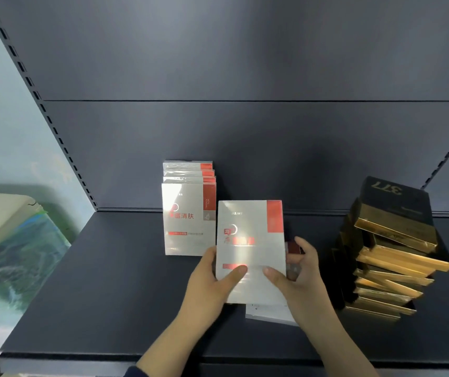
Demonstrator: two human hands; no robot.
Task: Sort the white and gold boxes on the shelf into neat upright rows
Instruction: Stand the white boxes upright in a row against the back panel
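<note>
**White box [250, 251] being readied for the upright row [188, 213]**

Toward the far middle of the shelf [109, 281], the upright row is standing face-out. Just right and nearer, the left hand [209, 278] and right hand [299, 276] are gripping the white box by its lower sides, thumbs pressing on its front, above other white packs [269, 314] lying flat. Next, it is probably needing a shift left, to stand upright beside that row. At the right, the gold boxes [389, 262] are waiting in a leaning stack. Dark grey shelving is standing against a pale wall.
</note>
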